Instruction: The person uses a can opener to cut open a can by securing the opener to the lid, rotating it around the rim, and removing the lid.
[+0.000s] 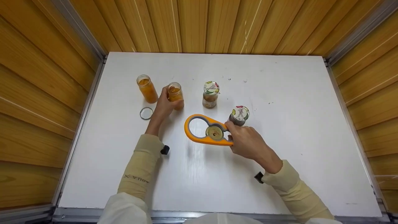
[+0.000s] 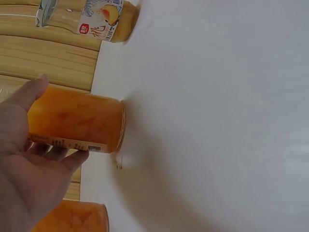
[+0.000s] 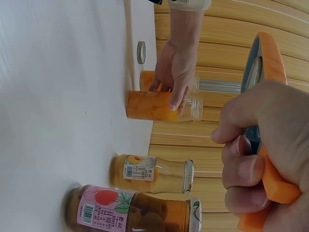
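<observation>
Fingers and thumb of my left hand (image 1: 164, 104) wrap around a lidless glass jar of orange fruit (image 2: 77, 121), which stands upright on the table. My right hand (image 1: 250, 141) grips the handle end of an orange-and-grey jar opener (image 1: 206, 141), raised above the table. A gold-coloured lid (image 1: 214, 133) sits within the opener's smaller ring. Left of the held jar stands another lidless jar of orange fruit (image 1: 148, 92). A loose lid (image 1: 146, 113) lies near its base.
A lidded jar with a peach label (image 3: 140, 169) stands right of the held jar. Closer to my right hand is a lidded jar of dark fruit with a pink label (image 3: 105, 205). Wood-patterned panels (image 1: 192, 26) border the white table (image 1: 295, 109) at the back and sides.
</observation>
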`<state>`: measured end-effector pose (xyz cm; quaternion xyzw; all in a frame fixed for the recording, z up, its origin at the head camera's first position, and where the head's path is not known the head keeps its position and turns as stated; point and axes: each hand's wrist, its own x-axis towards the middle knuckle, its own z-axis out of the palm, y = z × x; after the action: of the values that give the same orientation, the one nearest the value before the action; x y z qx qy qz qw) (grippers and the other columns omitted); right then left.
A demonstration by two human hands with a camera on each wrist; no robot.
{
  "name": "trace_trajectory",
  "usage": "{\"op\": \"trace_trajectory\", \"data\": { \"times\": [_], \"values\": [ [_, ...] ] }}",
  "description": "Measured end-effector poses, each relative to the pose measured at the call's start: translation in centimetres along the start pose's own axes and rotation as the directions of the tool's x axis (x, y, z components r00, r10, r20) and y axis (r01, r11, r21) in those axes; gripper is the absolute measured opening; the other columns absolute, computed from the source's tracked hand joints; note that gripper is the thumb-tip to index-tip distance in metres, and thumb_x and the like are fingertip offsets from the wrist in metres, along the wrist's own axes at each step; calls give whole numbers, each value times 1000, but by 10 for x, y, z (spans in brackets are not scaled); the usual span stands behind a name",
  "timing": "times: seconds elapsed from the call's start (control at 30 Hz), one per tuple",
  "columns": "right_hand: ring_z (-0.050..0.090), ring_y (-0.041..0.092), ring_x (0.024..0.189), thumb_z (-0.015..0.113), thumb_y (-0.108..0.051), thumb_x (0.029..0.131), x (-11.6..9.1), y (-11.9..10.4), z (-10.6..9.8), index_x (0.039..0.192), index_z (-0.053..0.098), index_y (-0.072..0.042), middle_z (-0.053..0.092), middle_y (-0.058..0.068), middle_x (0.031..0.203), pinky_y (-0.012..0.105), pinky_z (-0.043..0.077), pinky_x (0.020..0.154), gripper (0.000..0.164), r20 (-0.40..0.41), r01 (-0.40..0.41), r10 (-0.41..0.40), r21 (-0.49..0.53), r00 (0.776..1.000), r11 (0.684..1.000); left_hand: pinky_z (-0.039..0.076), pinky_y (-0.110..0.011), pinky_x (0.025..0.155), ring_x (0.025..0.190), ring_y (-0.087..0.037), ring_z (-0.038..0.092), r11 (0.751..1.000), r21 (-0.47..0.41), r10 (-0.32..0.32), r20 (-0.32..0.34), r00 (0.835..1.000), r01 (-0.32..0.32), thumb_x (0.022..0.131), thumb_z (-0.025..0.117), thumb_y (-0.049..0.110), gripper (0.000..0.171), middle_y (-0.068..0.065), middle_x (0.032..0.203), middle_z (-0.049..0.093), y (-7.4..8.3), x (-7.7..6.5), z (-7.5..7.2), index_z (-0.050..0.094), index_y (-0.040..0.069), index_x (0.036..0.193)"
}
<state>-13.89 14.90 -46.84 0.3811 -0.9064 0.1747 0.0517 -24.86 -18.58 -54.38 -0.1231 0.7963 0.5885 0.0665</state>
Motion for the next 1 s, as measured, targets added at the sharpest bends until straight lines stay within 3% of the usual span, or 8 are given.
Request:
{"op": "trace_trajectory", "data": {
  "times": [0.2, 0.47, 0.83, 1.0],
  "values": [
    [62, 20, 57, 79, 4, 78, 0, 1, 0, 115, 56, -3, 70, 7, 80, 36, 55, 53, 44, -9, 1, -1, -5, 1000, 1000, 32, -40, 121, 145, -24, 41, 999, -21, 33, -126, 991, -36, 93, 80, 19, 79, -8, 159, 42, 5, 15, 12, 32, 14, 155],
    [63, 21, 57, 80, 3, 79, 0, -1, 0, 117, 54, -4, 70, 9, 82, 35, 55, 54, 47, -7, -8, 8, 4, 1000, 1000, 34, -37, 119, 142, -23, 45, 994, -4, 106, -263, 959, -111, 92, 81, 19, 74, -7, 155, 47, 7, 31, 28, 35, 13, 150],
    [63, 22, 57, 80, 3, 79, -3, 0, -3, 118, 54, -4, 70, 9, 82, 35, 55, 53, 47, -1, -19, 19, -3, 1000, 1000, 33, -37, 120, 143, -21, 44, 991, 59, 130, -325, 937, -118, 93, 80, 25, 75, -5, 157, 45, 8, 31, 37, 32, 16, 151],
    [61, 21, 54, 79, 4, 79, -6, 1, -3, 118, 54, -3, 68, 9, 79, 34, 53, 49, 47, -8, -7, 6, -8, 1000, 1000, 31, -37, 121, 144, -21, 41, 993, 30, 114, -312, 943, -111, 93, 80, 21, 80, -6, 157, 42, 9, 29, 38, 27, 16, 153]
  ]
}}
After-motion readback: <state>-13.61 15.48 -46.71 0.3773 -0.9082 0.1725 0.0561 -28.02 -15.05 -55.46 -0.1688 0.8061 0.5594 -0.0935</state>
